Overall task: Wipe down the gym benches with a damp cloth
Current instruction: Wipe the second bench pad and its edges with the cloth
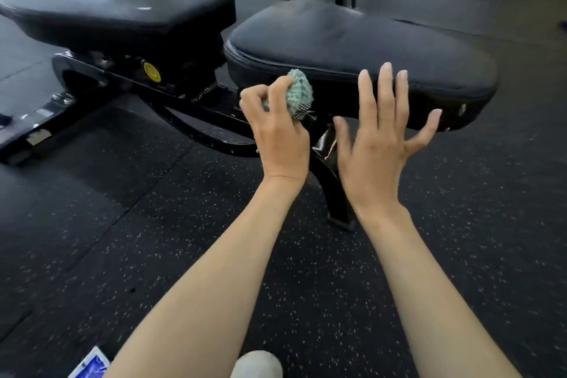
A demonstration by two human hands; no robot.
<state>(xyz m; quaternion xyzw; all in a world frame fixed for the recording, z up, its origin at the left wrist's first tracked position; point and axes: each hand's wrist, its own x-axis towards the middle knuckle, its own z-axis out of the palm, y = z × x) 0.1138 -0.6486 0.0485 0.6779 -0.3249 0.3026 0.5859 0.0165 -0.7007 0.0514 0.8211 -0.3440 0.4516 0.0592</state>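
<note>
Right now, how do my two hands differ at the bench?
The left hand grips a bunched green cloth; the right hand holds nothing. The left hand's fingers are curled, the right hand's straight and spread. The left hand holds the cloth at the side edge of the seat pad; whether the right hand touches the pad is unclear. Both are bare, raised before the same pad.

Gym, apparently: padded bench [352, 49], speckled rubber floor [107, 209].
</note>
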